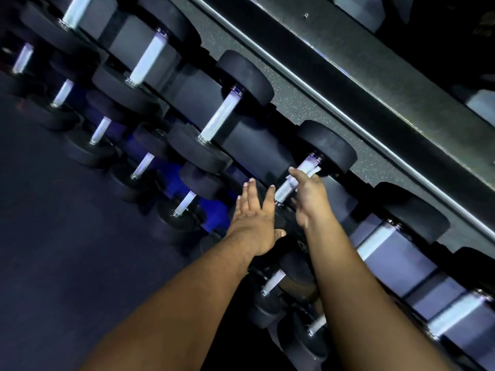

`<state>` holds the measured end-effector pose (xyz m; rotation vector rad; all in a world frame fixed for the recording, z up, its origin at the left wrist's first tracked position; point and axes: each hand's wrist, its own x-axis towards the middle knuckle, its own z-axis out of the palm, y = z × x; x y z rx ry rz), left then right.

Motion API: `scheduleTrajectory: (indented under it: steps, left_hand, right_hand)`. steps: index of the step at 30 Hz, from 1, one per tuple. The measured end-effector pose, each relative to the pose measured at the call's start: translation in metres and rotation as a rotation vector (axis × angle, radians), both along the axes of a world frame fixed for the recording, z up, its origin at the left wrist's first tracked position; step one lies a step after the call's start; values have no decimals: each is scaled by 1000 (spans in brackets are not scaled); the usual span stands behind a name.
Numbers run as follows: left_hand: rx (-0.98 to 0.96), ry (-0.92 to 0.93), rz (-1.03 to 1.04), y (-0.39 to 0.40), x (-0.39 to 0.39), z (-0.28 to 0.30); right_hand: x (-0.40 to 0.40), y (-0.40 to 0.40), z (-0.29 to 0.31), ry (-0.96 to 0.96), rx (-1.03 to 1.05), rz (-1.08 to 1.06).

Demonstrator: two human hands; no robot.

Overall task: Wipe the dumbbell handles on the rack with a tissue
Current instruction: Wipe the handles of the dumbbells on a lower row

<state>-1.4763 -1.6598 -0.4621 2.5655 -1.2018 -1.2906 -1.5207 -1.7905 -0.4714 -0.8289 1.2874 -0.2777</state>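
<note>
The head view looks steeply down at a dim gym corner. A dark rubber floor fills the space left of the left hand, and a speckled grey floor strip runs beyond both hands, bordered by a pale rail. The rack holds two tiers of black round-headed dumbbells on sloped grey cradles, running diagonally across the frame.

The left hand lies flat with straight, slightly spread fingers on the near head of one upper-tier dumbbell, holding nothing. Just right of it, the right hand curls round the far part of that dumbbell's handle, pressing a white tissue against the metal. The tissue is crumpled, showing between the thumb and the far head. The handle is bright knurled steel with chrome collars; its bare near stretch shows between the two hands. Neighbouring handles gleam beyond the left hand.
</note>
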Motion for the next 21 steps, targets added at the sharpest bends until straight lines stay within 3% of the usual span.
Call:
scheduleTrajectory:
  steps: [4, 13, 18, 21]
  left_hand:
    - [7, 1, 7, 0, 1, 1]
    - [25, -1, -5, -1, 0, 2]
    - [4, -3, 9, 0, 1, -1]
    - [2, -5, 8, 0, 0, -2]
  right_hand:
    - [1, -11, -7, 27, 143, 128]
    - [-8, 10, -7, 145, 68, 261]
    - [-2, -31, -9, -114, 130, -127]
    - [-11, -12, -13, -78, 71, 36]
